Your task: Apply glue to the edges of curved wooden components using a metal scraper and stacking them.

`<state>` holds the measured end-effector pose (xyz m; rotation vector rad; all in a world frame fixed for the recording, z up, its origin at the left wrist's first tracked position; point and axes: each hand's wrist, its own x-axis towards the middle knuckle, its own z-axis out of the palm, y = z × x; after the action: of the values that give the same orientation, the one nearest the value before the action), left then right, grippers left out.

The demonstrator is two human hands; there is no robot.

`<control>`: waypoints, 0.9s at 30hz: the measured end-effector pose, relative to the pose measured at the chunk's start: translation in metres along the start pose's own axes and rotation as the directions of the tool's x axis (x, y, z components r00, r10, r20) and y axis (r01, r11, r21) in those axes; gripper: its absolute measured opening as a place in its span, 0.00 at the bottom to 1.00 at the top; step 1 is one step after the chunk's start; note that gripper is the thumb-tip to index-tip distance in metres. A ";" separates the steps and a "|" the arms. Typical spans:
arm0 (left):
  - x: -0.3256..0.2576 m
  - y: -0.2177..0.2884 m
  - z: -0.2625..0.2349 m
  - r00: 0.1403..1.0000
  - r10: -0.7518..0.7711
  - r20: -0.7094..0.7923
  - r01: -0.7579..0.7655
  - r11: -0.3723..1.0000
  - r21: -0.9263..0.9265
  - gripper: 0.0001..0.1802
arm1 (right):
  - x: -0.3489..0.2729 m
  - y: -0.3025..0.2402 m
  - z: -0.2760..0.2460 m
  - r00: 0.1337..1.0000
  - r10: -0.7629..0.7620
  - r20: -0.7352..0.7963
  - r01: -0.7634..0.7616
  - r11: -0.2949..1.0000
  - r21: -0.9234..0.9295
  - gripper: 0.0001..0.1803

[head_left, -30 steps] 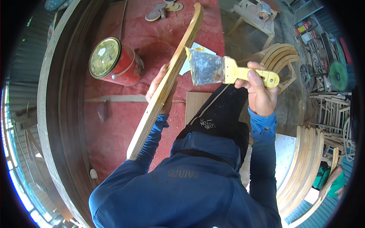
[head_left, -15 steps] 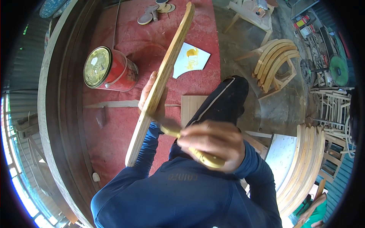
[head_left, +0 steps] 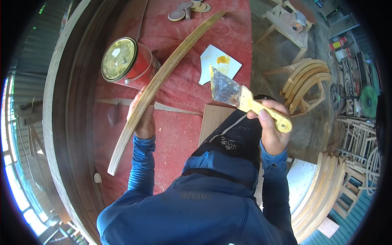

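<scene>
A person in a blue hooded top works over a red, gritty-looking table (head_left: 183,134), holding a long curved wooden strip (head_left: 159,81), pale and smooth-sided, that arcs from the near left up toward the table's far edge. The left hand (head_left: 143,118) is wrapped around the strip's lower half, fingers curled over its top edge, steadying it against the surface. The right hand (head_left: 271,130) is closed around the yellow handle of a putty knife (head_left: 241,98), lifted clear of the table with the wrist bent; its broad metal blade, dull and smeared, points up and left toward the strip. The 2 hands are well apart.

Just left of the strip stands a round red tin (head_left: 126,61) with a gold lid. Beyond the blade lies a white card (head_left: 218,63) dabbed with yellow paste. Stacked bent wooden pieces (head_left: 306,77) sit on the floor to the right.
</scene>
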<state>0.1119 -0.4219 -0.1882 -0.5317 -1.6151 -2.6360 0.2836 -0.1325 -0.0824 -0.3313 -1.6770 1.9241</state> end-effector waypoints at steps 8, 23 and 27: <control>-0.009 0.002 -0.015 0.999 -0.013 0.036 0.014 1.000 -0.025 0.25 | 0.014 0.015 0.034 0.994 0.026 0.105 -0.020 0.998 -0.060 0.11; -0.009 -0.005 -0.030 0.999 -0.011 0.049 0.010 0.999 0.034 0.26 | 0.052 0.072 0.076 0.797 -0.416 0.437 0.592 0.679 -0.434 0.20; -0.007 -0.003 -0.029 0.999 -0.018 0.026 0.017 0.998 0.059 0.26 | 0.031 0.086 0.079 0.702 -0.368 0.610 0.700 0.517 -0.493 0.24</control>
<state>0.1098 -0.4469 -0.2054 -0.5552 -1.7061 -2.5956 0.1953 -0.1856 -0.1454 0.3947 -2.4075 0.8263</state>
